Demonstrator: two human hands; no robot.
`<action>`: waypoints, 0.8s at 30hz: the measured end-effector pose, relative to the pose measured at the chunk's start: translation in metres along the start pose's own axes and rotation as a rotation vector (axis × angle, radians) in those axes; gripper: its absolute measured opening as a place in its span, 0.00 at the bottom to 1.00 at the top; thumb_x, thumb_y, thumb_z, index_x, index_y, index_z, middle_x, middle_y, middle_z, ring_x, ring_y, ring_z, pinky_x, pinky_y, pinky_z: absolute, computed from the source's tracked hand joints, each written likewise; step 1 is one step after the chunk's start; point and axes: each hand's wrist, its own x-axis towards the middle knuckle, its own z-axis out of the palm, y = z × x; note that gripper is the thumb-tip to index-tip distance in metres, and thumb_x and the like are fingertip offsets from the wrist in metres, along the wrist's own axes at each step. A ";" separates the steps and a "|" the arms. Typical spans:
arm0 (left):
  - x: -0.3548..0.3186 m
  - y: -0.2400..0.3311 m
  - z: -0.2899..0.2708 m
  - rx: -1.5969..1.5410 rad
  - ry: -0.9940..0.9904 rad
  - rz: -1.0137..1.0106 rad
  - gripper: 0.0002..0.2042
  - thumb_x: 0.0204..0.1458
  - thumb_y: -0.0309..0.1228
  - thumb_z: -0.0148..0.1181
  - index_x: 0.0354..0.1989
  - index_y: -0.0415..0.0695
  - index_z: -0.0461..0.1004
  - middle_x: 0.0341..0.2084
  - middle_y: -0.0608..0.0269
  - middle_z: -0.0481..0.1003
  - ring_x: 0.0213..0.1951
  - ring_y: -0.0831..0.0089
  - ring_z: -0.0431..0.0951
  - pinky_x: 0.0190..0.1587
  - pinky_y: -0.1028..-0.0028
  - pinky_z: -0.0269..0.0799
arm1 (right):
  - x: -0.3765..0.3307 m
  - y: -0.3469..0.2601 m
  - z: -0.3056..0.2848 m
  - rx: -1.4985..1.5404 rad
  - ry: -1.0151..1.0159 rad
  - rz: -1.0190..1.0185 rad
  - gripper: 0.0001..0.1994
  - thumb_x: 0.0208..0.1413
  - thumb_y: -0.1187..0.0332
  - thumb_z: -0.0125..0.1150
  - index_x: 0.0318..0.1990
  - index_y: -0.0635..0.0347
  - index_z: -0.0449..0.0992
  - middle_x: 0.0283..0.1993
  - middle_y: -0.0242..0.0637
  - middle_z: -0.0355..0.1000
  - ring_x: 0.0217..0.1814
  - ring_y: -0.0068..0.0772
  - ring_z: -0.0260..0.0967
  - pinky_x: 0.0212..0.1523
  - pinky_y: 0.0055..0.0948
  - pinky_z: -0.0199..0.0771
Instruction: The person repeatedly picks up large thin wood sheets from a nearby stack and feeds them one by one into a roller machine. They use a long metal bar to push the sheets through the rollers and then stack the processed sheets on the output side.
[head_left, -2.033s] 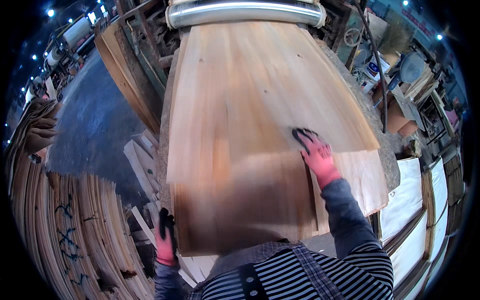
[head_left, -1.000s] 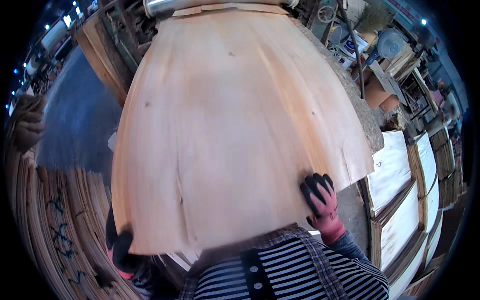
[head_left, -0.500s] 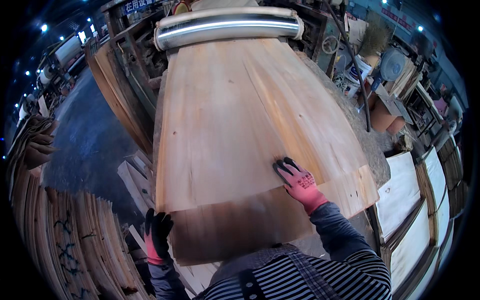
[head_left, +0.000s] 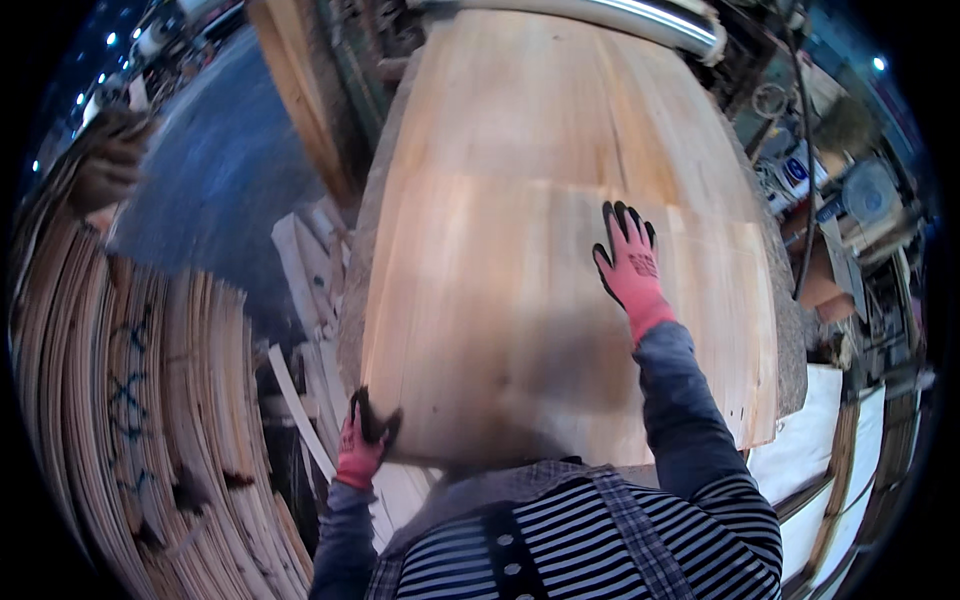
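A thin, light-brown wood veneer sheet (head_left: 480, 330) lies before me, its far edge over more veneer (head_left: 520, 90) that runs up to the roller. My right hand (head_left: 632, 262), in a pink glove with black fingertips, rests flat on the veneer near the upper sheet's far edge, fingers spread. At the sheet's near left corner, my left hand (head_left: 366, 440), gloved alike, has the edge between thumb and fingers; part of its grip is hidden and blurred.
A shiny metal roller (head_left: 640, 15) crosses the far end. Stacked veneer (head_left: 130, 400) stands at the left, beside loose wood strips (head_left: 310, 370). White-faced sheets (head_left: 800, 430) stand at the right. Farther right are a fan (head_left: 868, 192) and a white bucket (head_left: 795, 175).
The upper veneer sheet now reaches farther over the layer below. My right hand has moved forward with its fingers spread; my left hand stays at the near left corner. The view has shifted.
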 end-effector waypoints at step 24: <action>-0.022 0.130 -0.185 -0.775 0.520 0.477 0.26 0.52 0.41 0.42 0.53 0.31 0.60 0.49 0.44 0.65 0.51 0.56 0.66 0.52 0.65 0.61 | -0.258 -0.069 -0.184 0.125 0.068 -0.109 0.22 0.50 0.57 0.44 0.40 0.69 0.71 0.41 0.54 0.68 0.43 0.56 0.67 0.46 0.46 0.66</action>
